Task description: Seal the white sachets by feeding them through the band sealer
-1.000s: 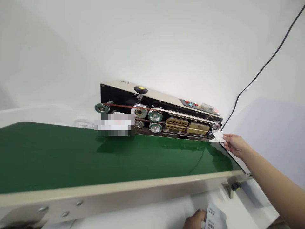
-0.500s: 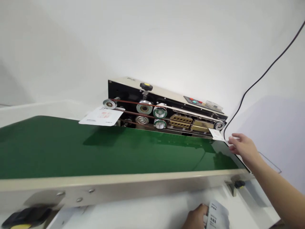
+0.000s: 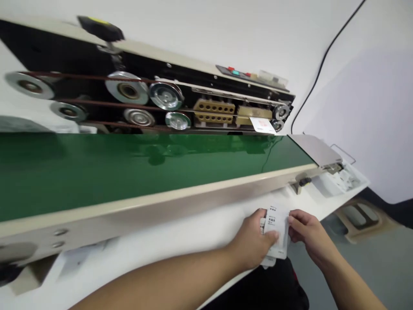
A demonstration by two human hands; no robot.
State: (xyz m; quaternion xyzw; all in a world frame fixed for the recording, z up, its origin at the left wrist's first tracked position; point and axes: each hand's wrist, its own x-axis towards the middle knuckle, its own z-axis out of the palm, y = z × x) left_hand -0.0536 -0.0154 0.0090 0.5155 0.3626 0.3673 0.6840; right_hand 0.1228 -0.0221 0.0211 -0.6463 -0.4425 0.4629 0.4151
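Observation:
Low in the view, over the white tabletop, my left hand (image 3: 253,241) is closed on a small stack of white printed pouches (image 3: 276,224), its thumb lying across the front one. My right hand (image 3: 305,230) pinches the right edge of the front pouch between thumb and fingers. Farther back stands a band sealer (image 3: 180,64) with metal wheels, thin brown belts and brass-coloured blocks. One white pouch (image 3: 262,125) with a reddish print sits at the sealer's right end, its upper edge at the belts and hidden there.
A green conveyor belt (image 3: 129,168) with a cream side rail (image 3: 180,189) runs between my hands and the sealer. At the right end, a white tray (image 3: 358,181) holds pale items. A stool (image 3: 361,217) stands below. A black cable (image 3: 322,64) hangs along the wall.
My right hand has left the sealer's right end and come down to the stack in my left hand. The pouch there has been let go and stays in the sealer. The view has shifted.

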